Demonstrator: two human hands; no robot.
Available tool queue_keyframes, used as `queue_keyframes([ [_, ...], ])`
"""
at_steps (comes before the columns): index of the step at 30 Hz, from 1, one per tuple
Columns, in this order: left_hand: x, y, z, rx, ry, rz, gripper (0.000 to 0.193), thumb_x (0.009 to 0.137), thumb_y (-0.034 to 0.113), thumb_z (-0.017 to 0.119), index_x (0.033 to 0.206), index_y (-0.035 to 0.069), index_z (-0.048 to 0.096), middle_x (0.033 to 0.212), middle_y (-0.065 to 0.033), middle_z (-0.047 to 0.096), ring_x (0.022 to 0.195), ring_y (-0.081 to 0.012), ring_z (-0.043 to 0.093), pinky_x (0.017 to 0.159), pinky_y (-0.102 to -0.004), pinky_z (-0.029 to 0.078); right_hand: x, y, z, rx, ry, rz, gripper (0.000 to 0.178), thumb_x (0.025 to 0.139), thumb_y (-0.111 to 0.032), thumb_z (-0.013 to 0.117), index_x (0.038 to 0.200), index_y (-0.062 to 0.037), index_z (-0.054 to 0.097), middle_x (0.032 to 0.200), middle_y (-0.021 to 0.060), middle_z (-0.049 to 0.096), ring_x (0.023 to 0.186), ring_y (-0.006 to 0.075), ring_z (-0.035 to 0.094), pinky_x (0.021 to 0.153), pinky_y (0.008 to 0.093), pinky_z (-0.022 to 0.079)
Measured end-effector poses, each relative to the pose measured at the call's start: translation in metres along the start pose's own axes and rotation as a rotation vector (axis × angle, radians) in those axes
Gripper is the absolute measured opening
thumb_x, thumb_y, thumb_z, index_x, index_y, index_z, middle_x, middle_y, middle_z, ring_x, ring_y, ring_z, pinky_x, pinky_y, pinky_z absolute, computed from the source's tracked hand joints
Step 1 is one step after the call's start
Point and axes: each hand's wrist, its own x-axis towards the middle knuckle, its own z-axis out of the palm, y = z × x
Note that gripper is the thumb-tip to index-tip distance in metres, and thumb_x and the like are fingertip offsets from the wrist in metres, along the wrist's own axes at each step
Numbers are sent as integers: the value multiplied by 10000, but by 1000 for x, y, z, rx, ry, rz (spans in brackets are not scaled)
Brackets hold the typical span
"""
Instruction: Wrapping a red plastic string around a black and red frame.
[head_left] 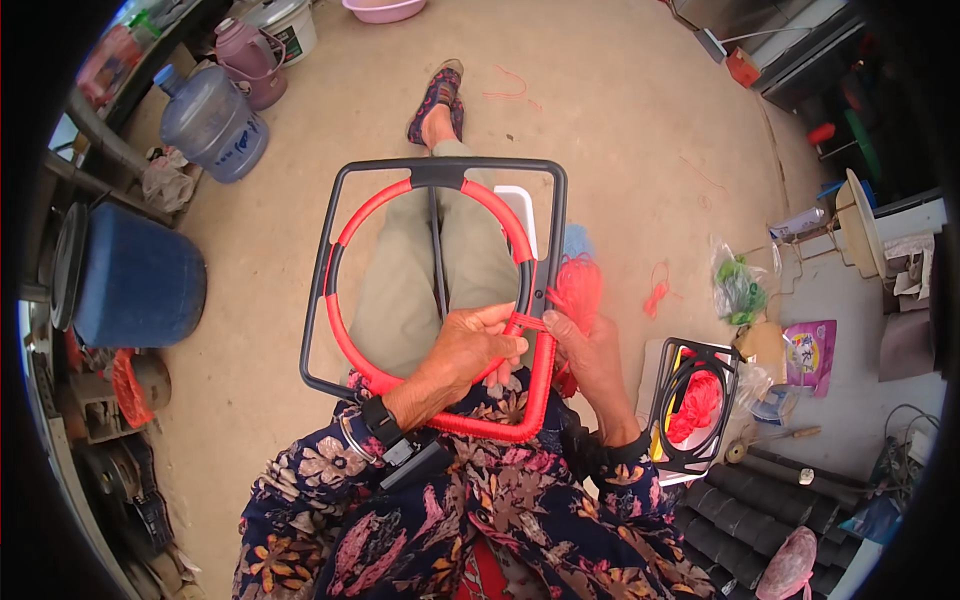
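Dark square frame [437, 172] with rounded corners rests on your lap, far edge out over knees. Round ring inside frame wrapped in red cord [536, 390]; near right corner and right side also wrapped, far and left bars bare. Your left hand [462, 350] grips ring near lower right, fingers closed round it. Your right hand [592, 352] pinches red cord at frame's right bar, loose red bundle [577, 285] just beyond fingers. Second dark frame [694, 405] sits on floor right.
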Motion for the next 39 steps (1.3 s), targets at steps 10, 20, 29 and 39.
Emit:
queue_keyframes([
  [10, -10, 1, 4, -74, -90, -188, 298, 984, 241, 486, 902, -20, 606, 679, -81, 602, 499, -142, 572, 407, -244, 435, -44, -10, 1, 101, 9, 177, 228, 904, -238, 644, 765, -76, 562, 566, -35, 480, 469, 49, 416, 429, 227, 315],
  [20, -14, 1, 8, 136, -81, -209, 329, 938, 242, 526, 733, -4, 601, 622, -77, 600, 434, -130, 549, 370, -242, 407, -63, -11, 1, 182, 47, 265, 229, 920, -233, 634, 771, -80, 552, 590, -45, 474, 481, 49, 403, 434, 228, 304],
  [29, -19, -2, 7, 49, -45, -212, 295, 931, 208, 548, 787, -36, 627, 634, -81, 605, 448, -126, 559, 363, -233, 403, -64, -18, 0, 118, 122, 283, 226, 928, -231, 622, 784, -67, 564, 592, -45, 470, 500, 49, 409, 449, 225, 315],
  [39, -17, 2, 4, -16, -109, -209, 251, 936, 178, 545, 835, -40, 614, 660, -108, 615, 491, -156, 585, 391, -246, 440, -70, -25, 7, -4, 108, 198, 228, 920, -214, 628, 772, -51, 568, 576, -25, 496, 494, 62, 436, 451, 234, 334],
])
